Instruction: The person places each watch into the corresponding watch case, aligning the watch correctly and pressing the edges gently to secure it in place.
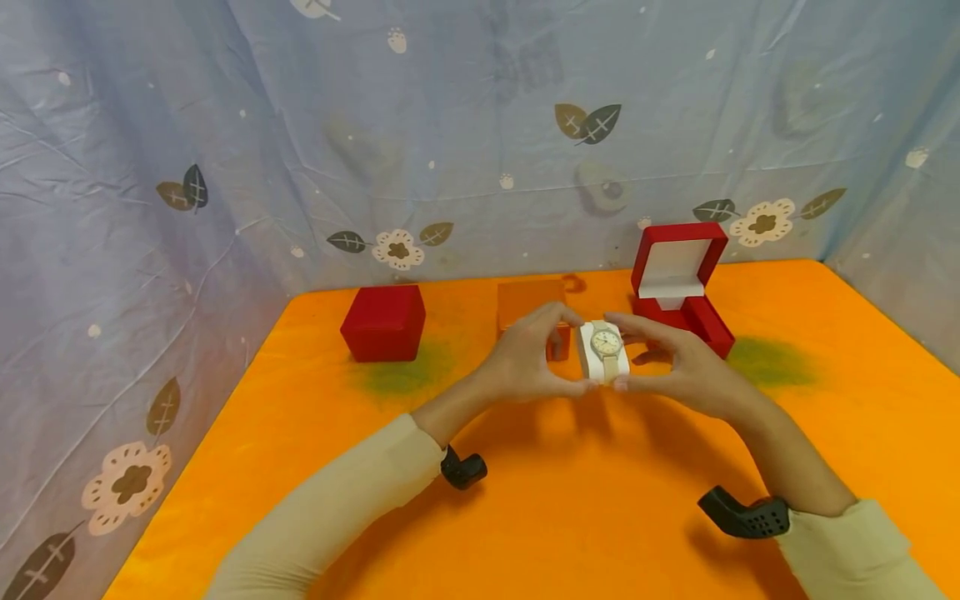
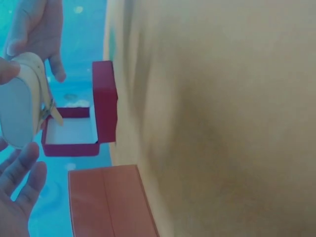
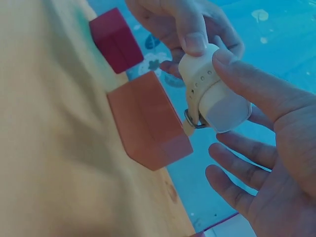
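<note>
A wristwatch (image 1: 606, 342) with a pale dial and cream strap is wrapped around a white cushion (image 1: 588, 356), held above the table. My left hand (image 1: 525, 357) pinches one side of the cushion between thumb and fingers. From the other side my right hand (image 1: 690, 371) pinches it the same way. The strap's metal buckle (image 3: 194, 121) and punched holes show underneath in the right wrist view. Behind the right hand, a red box (image 1: 716, 325) stands with its lid raised, showing a white lining. An orange box (image 1: 531, 300) sits partly hidden behind the left hand.
A closed red box (image 1: 384, 323) stands at the left of the orange-covered table (image 1: 480, 533). A patterned blue-grey curtain (image 1: 480, 150) hangs along the back and sides. A small orange-brown loop (image 1: 574, 283) shows beside the orange box.
</note>
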Demonstrator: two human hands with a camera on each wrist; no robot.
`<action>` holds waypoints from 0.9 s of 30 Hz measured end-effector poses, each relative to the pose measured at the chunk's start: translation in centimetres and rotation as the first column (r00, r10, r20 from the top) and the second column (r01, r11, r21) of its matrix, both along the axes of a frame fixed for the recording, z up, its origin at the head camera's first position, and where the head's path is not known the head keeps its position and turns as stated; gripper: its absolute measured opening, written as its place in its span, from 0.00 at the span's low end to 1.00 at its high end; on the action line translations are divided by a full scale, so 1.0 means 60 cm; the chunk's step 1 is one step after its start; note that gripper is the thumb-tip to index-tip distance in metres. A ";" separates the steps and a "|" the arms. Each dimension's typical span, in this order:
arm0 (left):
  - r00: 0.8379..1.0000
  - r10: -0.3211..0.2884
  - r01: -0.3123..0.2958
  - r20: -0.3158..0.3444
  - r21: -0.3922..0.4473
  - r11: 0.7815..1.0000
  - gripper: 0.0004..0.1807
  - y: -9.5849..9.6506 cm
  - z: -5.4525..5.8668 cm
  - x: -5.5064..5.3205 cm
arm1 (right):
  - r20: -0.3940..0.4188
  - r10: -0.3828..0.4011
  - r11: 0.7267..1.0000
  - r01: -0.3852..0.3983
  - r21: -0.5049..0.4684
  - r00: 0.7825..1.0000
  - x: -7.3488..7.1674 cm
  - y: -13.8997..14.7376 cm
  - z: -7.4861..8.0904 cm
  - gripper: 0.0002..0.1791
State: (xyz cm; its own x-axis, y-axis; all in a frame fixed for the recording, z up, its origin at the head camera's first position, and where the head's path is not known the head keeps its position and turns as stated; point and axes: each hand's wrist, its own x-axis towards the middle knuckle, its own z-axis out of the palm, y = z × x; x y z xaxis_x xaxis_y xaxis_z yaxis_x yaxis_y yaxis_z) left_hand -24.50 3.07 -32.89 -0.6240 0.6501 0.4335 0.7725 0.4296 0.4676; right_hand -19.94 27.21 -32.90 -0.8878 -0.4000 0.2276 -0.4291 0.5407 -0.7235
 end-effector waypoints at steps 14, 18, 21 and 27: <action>0.998 0.066 -0.066 -0.002 -0.061 0.996 0.40 0.031 0.002 -0.016 | 0.061 -0.222 0.974 0.224 -0.026 0.973 -0.021 0.072 -0.017 0.35; 0.996 0.090 -0.091 -0.011 -0.079 0.993 0.38 0.040 0.001 -0.019 | 0.076 -0.306 0.951 0.308 -0.012 0.949 -0.027 0.087 -0.026 0.35; 0.995 0.099 -0.100 -0.016 -0.061 0.993 0.37 0.048 0.000 -0.022 | 0.080 -0.337 0.941 0.339 -0.013 0.938 -0.028 0.095 -0.030 0.35; 0.995 0.091 -0.091 0.031 0.002 0.996 0.37 0.063 -0.002 -0.031 | 0.088 -0.419 0.907 0.421 -0.005 0.904 -0.032 0.112 -0.040 0.38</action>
State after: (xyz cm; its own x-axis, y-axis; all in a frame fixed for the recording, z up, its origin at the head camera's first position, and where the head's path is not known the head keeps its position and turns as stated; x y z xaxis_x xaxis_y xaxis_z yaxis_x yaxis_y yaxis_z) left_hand -26.34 6.83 -33.03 -0.6934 0.5886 0.4156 0.7157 0.4958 0.4920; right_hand -21.87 33.96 -35.29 -0.9884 0.0187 0.1506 -0.1039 0.6400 -0.7613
